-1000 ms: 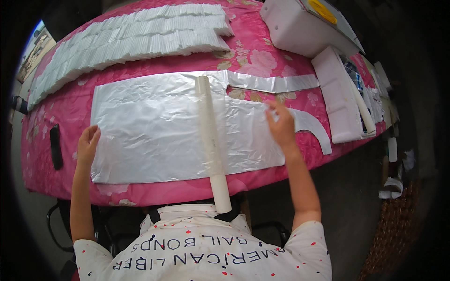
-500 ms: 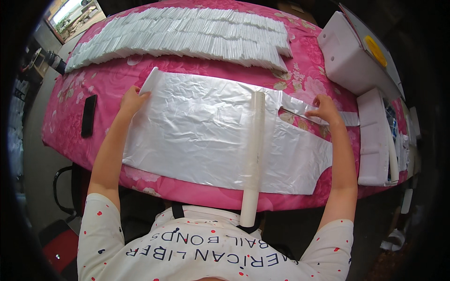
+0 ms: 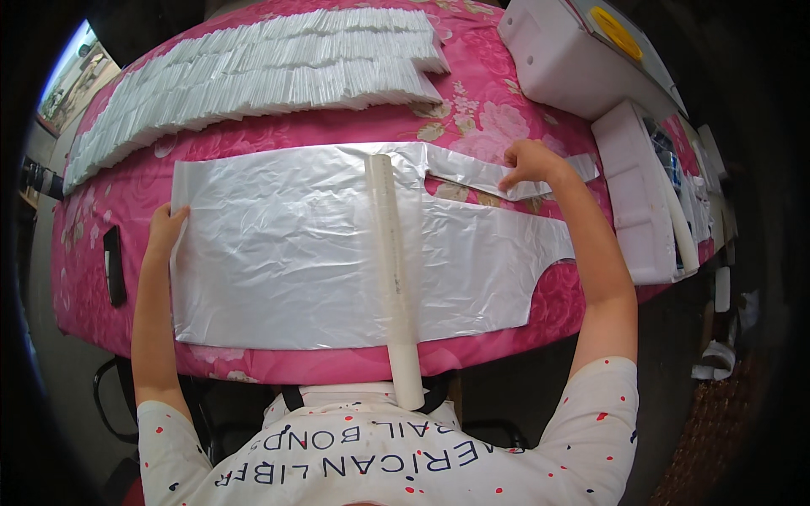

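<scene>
A thin, silvery-white plastic apron lies spread across the table, with a curved cut-out and a narrow strap at its right end. My left hand is at its left edge, thumb on the film and fingers closed around the edge. Over at the far right, my right hand pinches the narrow strap between thumb and fingers. A long pale tube lies across the middle of the apron, its near end jutting past the table edge toward my shirt. Whether a film layer covers part of the tube, I cannot tell.
Long rows of folded white plastic packets line the far side of the pink flowered tablecloth. A black phone lies at the left. White foam boxes stand at the right, one with a yellow ring on top.
The apron's left end, raised and curled before, now lies flatter. My left hand has come nearer along that edge. The whole view has shifted, moving the table leftward in the picture.
</scene>
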### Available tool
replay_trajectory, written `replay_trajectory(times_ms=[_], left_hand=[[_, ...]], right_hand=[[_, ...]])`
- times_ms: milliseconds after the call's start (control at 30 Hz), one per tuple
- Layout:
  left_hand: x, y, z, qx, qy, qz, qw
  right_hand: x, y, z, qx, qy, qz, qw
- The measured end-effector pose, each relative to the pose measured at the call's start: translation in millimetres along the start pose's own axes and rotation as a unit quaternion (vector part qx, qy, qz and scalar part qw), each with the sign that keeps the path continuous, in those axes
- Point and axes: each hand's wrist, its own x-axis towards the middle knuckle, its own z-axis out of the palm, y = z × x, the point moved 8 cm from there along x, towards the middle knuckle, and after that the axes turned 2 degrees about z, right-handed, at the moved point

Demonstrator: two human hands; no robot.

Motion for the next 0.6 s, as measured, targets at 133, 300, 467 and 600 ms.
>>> replay_trajectory(times_ms=[133,300,467,600], left_hand=[[1,-4,0,-0.002,-0.004,-0.002,1.0],[-1,-4,-1,-0.002,-0.001,-0.003,1.0],[1,-5,0,-0.012,-0.004,0.002,1.0],[4,-14,0,-0.007,-0.008,-0.002,1.0]], right_hand=[[3,14,6,0.028,-0.005,-0.026,0.999],[-13,31,15,-0.024,-0.051,-0.023,0.998],[-23,93,9,-0.049,-0.008,0.065,0.997],[-36,137,-3,-0.132,0.045,0.178,0.974]])
